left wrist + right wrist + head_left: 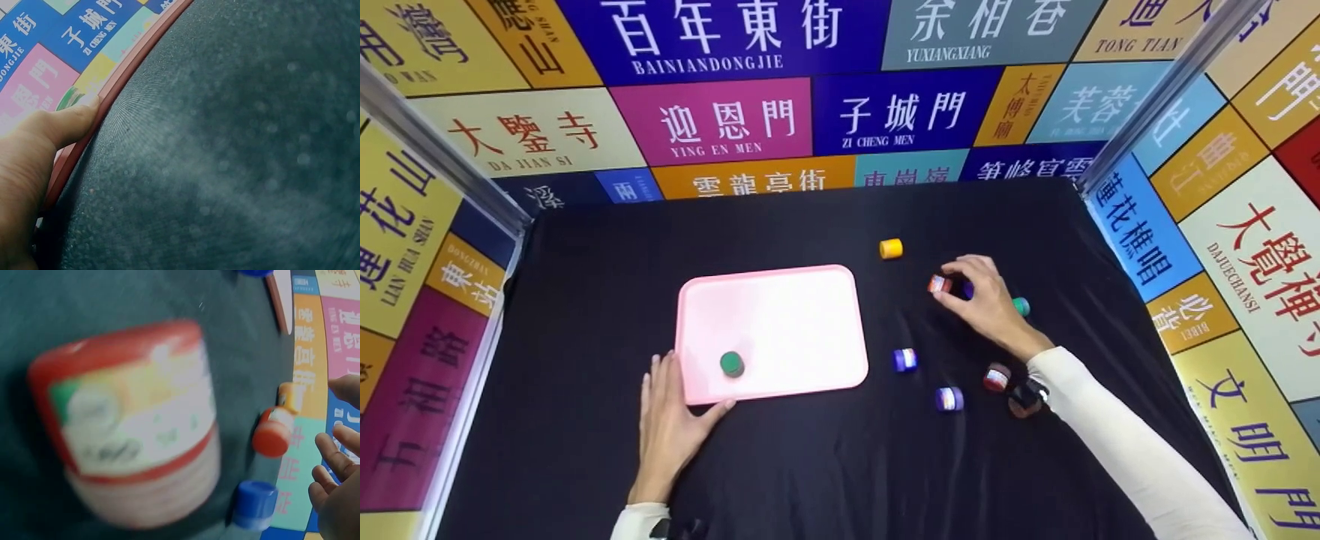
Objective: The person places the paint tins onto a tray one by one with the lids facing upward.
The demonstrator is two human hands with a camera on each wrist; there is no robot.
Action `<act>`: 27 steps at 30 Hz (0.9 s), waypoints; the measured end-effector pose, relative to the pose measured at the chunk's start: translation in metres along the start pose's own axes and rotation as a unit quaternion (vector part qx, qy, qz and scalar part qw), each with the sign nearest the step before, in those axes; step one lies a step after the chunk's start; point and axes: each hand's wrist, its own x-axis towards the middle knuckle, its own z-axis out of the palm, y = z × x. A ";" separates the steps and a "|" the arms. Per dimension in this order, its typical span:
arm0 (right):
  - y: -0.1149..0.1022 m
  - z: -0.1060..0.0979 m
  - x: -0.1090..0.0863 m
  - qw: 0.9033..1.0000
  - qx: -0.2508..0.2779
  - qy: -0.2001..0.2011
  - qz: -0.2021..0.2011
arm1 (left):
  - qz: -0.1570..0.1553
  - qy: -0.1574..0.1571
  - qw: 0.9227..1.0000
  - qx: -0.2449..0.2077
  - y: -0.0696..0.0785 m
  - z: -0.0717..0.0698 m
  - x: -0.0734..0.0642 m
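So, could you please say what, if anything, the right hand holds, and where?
Nothing: the right hand hovers by the orange-red jar, fingers apart.

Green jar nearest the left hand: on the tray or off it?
On. The head view shows the green jar resting on the tray, inside its raised edge.

Left hand (pixel 671 431): fingers (pixel 655 386) nearly straight, close together, pointing forward; thumb (pixel 714 417) spread out to the right. Left forearm (pixel 636 523): only the sleeved wrist end in view, at the bottom edge. Right hand (pixel 988 304): fingers (pixel 976 264) slightly bent, directed left, thumb (pixel 951 301) apart from them, gap between. Right forearm (pixel 1121 439): white-sleeved, extended diagonally from lower right; black band at wrist (pixel 1035 352).
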 end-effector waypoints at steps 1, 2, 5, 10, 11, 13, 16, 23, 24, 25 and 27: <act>0.002 -0.001 -0.001 1.000 0.000 0.005 0.000 | 0.000 0.000 1.000 0.000 0.000 0.000 0.000; 0.005 -0.002 -0.001 1.000 0.000 0.009 0.001 | 0.001 0.001 1.000 -0.001 0.000 0.000 0.000; 0.011 -0.003 -0.003 1.000 -0.002 0.015 0.007 | 0.005 0.004 1.000 0.000 0.000 0.000 0.000; 0.016 -0.004 -0.006 1.000 -0.007 0.007 0.023 | 0.006 0.005 1.000 0.004 -0.001 0.001 0.000; 0.017 -0.004 -0.006 1.000 -0.008 0.005 0.026 | 0.006 0.005 1.000 0.004 -0.001 0.001 0.000; 0.018 -0.003 -0.006 0.999 -0.009 -0.002 0.033 | 0.006 0.004 1.000 0.004 -0.001 0.001 0.000; 0.022 0.000 -0.006 0.999 -0.013 -0.013 0.045 | 0.006 0.005 1.000 0.002 -0.002 0.000 0.000; 0.027 0.007 -0.006 0.997 -0.021 -0.033 0.069 | 0.005 0.008 1.000 -0.005 -0.001 0.001 -0.001; 0.028 0.008 -0.006 0.997 -0.023 -0.033 0.067 | 0.005 0.009 1.000 -0.006 -0.001 0.001 -0.001; 0.028 0.009 -0.006 0.997 -0.024 -0.032 0.064 | 0.005 0.010 1.000 -0.007 -0.001 0.001 -0.001; 0.031 0.011 -0.007 0.998 -0.029 -0.028 0.053 | 0.006 0.010 1.000 -0.007 -0.001 0.001 0.000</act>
